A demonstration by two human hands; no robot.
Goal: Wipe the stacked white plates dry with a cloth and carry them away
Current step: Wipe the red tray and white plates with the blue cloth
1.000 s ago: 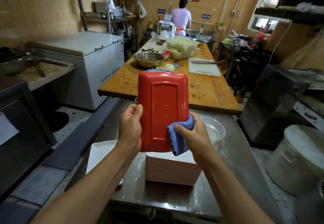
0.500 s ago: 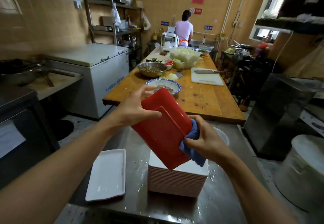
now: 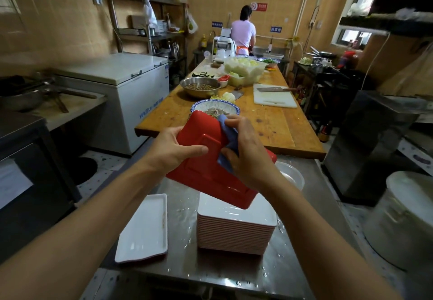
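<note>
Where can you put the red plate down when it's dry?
Bare steel shows on the metal counter between the single white plate and the plate stack, and along the near edge in front of both, though it is wet. Behind the stack sits a clear bowl. The wooden table's near end is bare.

A red plate underside point(image 3: 206, 166) is seen, wiped with a blue cloth point(image 3: 228, 140); white plates point(image 3: 236, 227) are edged in pink stripes.

Commercial kitchen: steel counter point(image 3: 293, 264), chest freezer point(image 3: 121, 93), long wooden prep table point(image 3: 276, 123).
</note>
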